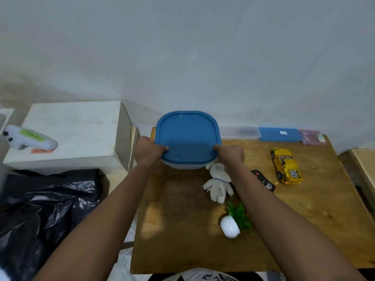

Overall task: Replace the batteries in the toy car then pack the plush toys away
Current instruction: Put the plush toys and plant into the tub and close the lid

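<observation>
I see the left hand and right hand gripping the square see-through plastic box with a blue lid. The soft white plush toy lies just beside it, and the shiny yellow toy car sits farther right. I cannot read the green tag.

Item count, qty per type.
Hands: 2 (left hand, right hand).
Blue-lidded container: 1.
Plush toy, wht: 1.
Toy car, ylw: 1.
Remote, blk: 1.
Potted plant: 1.
Flat blue item, rear: 1.
Pink packet: 1.
White box: 1.
Game controller: 1.
Black bag: 1.
Wooden table: 1.
</observation>
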